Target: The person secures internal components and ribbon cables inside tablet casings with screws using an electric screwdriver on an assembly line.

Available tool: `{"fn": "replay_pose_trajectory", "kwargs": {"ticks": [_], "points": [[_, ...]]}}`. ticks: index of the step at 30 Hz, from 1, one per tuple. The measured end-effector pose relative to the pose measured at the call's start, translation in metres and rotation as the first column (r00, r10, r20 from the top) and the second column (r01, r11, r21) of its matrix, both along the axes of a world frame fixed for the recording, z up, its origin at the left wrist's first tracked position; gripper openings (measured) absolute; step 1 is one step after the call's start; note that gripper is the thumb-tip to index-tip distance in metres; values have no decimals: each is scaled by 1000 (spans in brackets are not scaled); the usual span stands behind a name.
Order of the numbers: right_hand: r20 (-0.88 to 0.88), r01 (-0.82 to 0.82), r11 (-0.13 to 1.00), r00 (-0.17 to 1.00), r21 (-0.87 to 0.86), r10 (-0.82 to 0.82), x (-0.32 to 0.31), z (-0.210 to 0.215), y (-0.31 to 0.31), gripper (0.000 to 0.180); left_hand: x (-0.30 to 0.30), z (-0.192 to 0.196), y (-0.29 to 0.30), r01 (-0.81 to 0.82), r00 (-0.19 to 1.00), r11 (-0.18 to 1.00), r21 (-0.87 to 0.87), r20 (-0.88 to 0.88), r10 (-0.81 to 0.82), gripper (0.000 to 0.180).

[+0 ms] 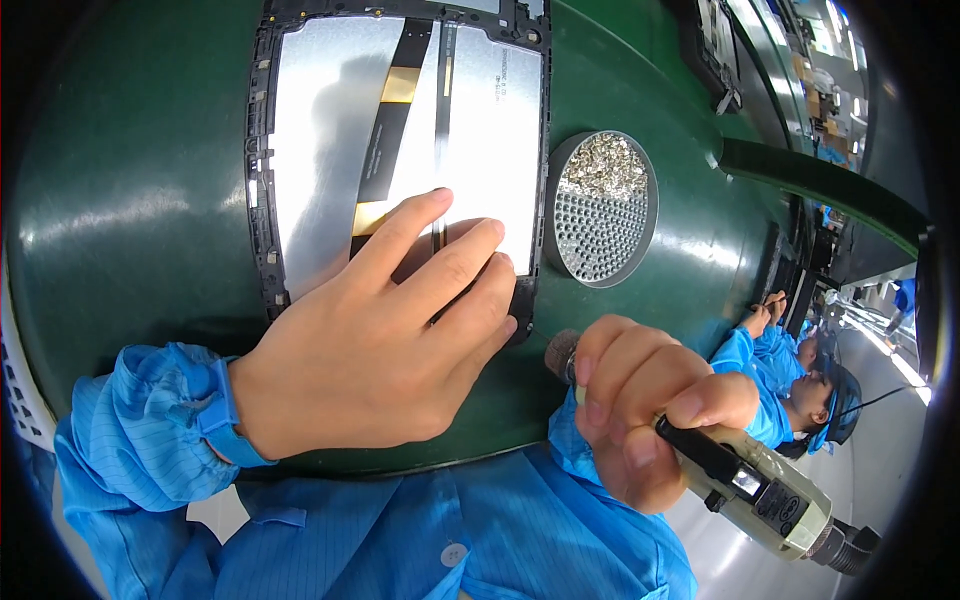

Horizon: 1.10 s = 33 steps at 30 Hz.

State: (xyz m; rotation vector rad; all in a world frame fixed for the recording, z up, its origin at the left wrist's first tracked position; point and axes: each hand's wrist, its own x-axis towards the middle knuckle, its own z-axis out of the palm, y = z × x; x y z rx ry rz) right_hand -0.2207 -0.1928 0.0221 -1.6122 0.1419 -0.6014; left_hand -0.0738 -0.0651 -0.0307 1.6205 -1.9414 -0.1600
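Observation:
A tablet-like panel with a black frame, a silvery metal back and dark flat ribbon cables lies on the green work surface. My left hand rests on its lower part, fingers spread and stretched out, holding nothing. In my right hand is a pale electric screwdriver with a black lever, gripped with the fingers wrapped round it. Its knurled front end points left toward the panel's lower right corner; the bit's tip is hard to make out. Right of the panel stands a round tray of small silvery screws.
The green work surface extends around the panel. A dark green curved bar crosses at the right. Beyond it, a co-worker in blue sits with hands raised over dark parts. A white perforated basket shows at the left edge.

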Motion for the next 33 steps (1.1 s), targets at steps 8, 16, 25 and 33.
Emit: {"fn": "replay_pose_trajectory", "kwargs": {"ticks": [8, 16, 25, 33], "points": [[77, 101, 994, 992, 41, -104, -6, 0, -9, 32, -1, -1, 0, 5, 1000, 1000, -9, 25, -5, 21], [191, 272, 953, 936, 137, -295, 11, -24, -40, 37, -4, -1, 1, -21, 999, 998, 54, 43, 19, 19], [169, 297, 945, 933, 140, -318, 15, -28, -38, 38, -4, 0, 0, -11, 1000, 998, 56, 30, 10, 18], [170, 271, 955, 942, 120, -289, 14, -31, -40, 36, -4, -2, 0, -12, 999, 999, 31, 31, 11, 19]]}}
